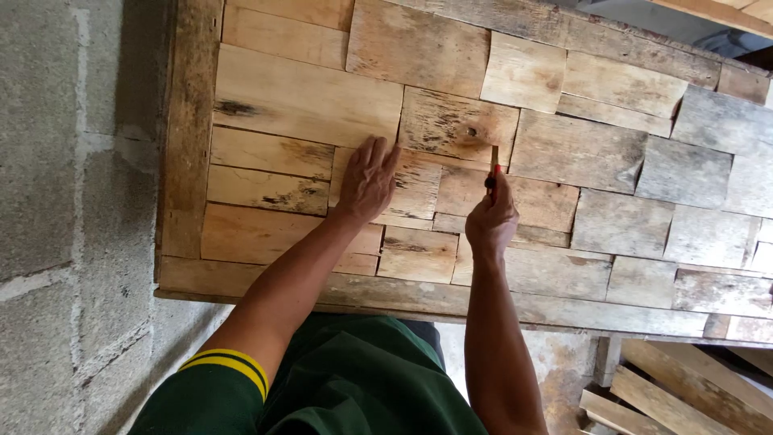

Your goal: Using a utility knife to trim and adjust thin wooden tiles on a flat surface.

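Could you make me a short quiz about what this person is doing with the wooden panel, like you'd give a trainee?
1. True or false: the left hand lies flat on the wooden panel.
2. What does the right hand hold? A) a hammer B) a thin tool with a red part C) a paintbrush
3. What lies at the lower right, below the panel's edge?

Key
1. True: palm down, fingers spread on the wood pieces.
2. B: the thin tool sticks up from the fist, its tip against the wood; what kind of tool it is cannot be told.
3. Loose wooden planks on the floor.
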